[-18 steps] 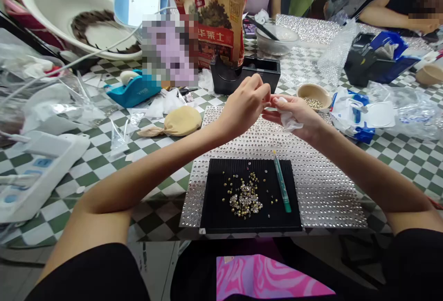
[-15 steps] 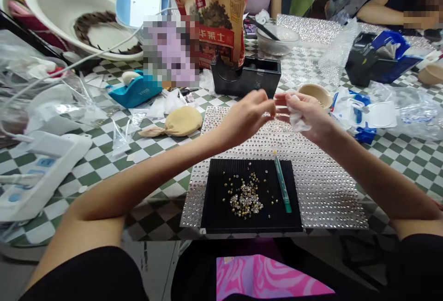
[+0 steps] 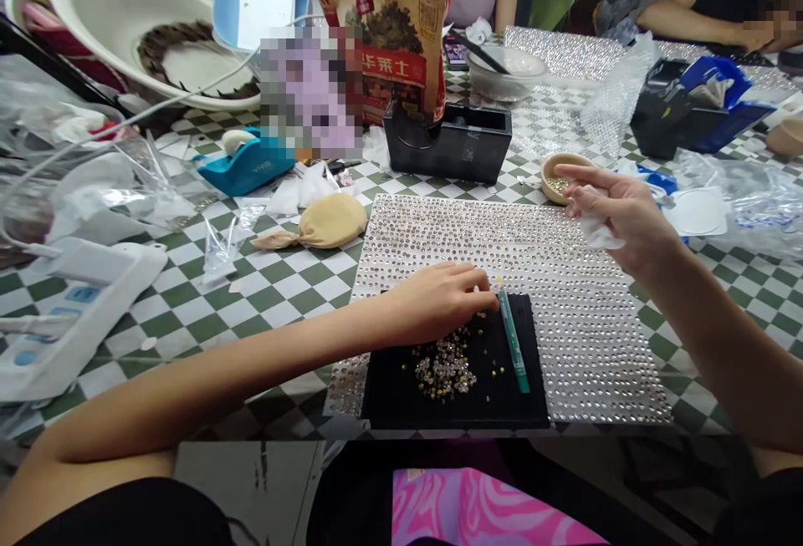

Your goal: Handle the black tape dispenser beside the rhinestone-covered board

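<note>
My left hand (image 3: 442, 302) hovers over or rests on the far part of a black ribbed board (image 3: 389, 400), its fingers curled inward. Those fingertips come beside the upper end of a green pen-like stick (image 3: 514, 341); whether they touch it or pinch a small bead is hidden. A heap of gold and clear rhinestones (image 3: 445, 370) lies on the board below the hand. Crumpled white tissue (image 3: 599, 224) is gripped in my right hand (image 3: 633, 216), which has its index finger stretched out in front of a small tan bowl (image 3: 555, 170) with tiny gold pieces inside.
Under the board lies a sheet of rhinestones (image 3: 602, 345) on the checkered tablecloth (image 3: 301, 312). A tan pouch (image 3: 332, 220), a blue tape dispenser (image 3: 248, 165), a black tape dispenser (image 3: 477, 145) and a paper bag (image 3: 401, 36) stand around. A power strip (image 3: 113, 303) sits left; other people are opposite.
My hands have parted. The left came down toward me onto the black board; the right moved right with the tissue, uncovering more of the tan bowl.
</note>
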Tool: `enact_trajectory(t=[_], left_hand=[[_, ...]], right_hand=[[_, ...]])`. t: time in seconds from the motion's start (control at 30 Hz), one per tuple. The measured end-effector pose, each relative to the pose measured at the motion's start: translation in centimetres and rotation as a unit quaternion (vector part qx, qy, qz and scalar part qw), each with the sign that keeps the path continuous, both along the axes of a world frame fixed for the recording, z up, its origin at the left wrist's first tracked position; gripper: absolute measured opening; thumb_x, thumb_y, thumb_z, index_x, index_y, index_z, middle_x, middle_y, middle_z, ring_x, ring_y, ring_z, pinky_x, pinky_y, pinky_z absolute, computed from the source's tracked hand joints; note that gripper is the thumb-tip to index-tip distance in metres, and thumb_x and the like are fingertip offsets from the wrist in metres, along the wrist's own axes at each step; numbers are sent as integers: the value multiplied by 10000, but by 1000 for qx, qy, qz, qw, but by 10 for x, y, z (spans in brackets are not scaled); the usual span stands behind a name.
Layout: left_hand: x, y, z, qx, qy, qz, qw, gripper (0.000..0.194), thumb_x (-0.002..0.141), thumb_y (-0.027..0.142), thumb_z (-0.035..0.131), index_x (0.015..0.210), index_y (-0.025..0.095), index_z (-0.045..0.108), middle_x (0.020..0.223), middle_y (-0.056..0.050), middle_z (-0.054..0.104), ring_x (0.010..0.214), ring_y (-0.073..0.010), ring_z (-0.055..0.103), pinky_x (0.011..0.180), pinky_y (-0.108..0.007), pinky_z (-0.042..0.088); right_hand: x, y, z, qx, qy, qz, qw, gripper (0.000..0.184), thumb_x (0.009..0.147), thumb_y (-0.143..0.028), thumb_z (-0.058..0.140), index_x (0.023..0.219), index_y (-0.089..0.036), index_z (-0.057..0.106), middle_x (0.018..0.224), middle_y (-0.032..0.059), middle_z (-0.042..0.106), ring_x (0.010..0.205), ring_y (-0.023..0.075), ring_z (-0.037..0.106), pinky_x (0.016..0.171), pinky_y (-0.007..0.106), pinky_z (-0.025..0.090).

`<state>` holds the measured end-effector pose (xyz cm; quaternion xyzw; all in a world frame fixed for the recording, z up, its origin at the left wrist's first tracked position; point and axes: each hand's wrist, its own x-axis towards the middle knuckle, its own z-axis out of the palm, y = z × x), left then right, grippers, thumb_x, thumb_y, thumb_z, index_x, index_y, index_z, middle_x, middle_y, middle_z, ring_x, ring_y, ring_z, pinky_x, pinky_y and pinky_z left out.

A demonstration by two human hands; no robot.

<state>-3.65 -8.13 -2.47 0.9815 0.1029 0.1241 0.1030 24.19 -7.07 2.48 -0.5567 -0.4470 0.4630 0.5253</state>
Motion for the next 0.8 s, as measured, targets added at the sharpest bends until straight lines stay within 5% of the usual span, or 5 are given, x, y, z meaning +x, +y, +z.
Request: enact_trajectory(t=[0.17, 0.4, 0.6, 0.7, 0.8], left_hand=[[-24, 41, 7, 0, -87, 52, 995, 240, 990, 15, 539, 1102, 177, 677, 1049, -86, 686, 883, -218, 659, 742, -323, 542], [-112, 165, 10, -13, -210, 346, 914, 245, 1005, 133, 409, 1038, 192, 645, 869, -10, 657, 777, -172, 580, 742, -336, 518], [-149, 228, -27, -26, -222, 456, 861, 219, 1116, 130, 405, 1185, 207, 597, 1027, 12, 515, 882, -133, 500, 964, -344, 493], [-154, 233, -51, 25, -230, 500, 835, 327, 1057, 15, 403, 1247, 210, 585, 1072, -5, 432, 942, -139, 474, 989, -341, 462], [-155, 227, -64, 58, -178, 491, 851, 293, 1046, 54, 424, 1164, 210, 643, 1056, -20, 422, 969, -169, 445, 944, -335, 443]], right_hand=[[10, -4, -4, 30, 18, -15, 999, 272, 733, -166, 802, 1004, -191, 819, 791, 68, 650, 490, 35, 323, 454, 236, 230], [30, -15, -17, -14, -5, -46, 999, 226, 779, -399, 816, 887, -221, 728, 460, -64, 300, 395, 57, 159, 474, 307, 72], [41, -17, -29, -7, -18, -64, 998, 173, 711, -319, 732, 849, -243, 660, 581, -13, 340, 485, 97, 287, 510, 322, 218], [48, -18, -26, 29, -29, -86, 995, 383, 535, -136, 703, 892, -257, 639, 836, 50, 494, 718, 152, 522, 690, 366, 452], [55, -20, -27, 24, -67, -124, 990, 458, 506, -47, 686, 898, -279, 644, 880, 55, 542, 852, 196, 607, 904, 431, 502]])
